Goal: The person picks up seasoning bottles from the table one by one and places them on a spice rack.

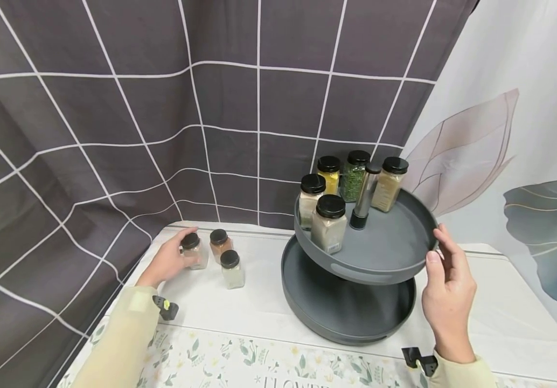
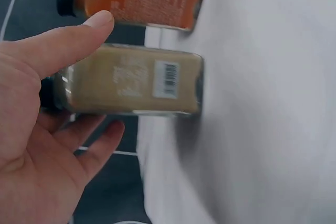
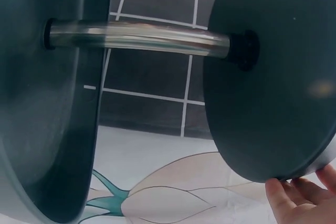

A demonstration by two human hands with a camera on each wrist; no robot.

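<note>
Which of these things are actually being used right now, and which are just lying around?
In use:
- left hand around a pale spice jar
- right hand touching the rim of the top tray of the grey two-tier rack
- two more jars beside it on the table

Just there:
- five jars already on the top tray
- checked curtain
- white tablecloth

From my end the two-tier rack [image 1: 380, 258] looks like matt grey plastic, its center pole [image 3: 142, 36] shiny metal. Jars [image 1: 328, 223] on it: clear glass, black plastic lids.
</note>
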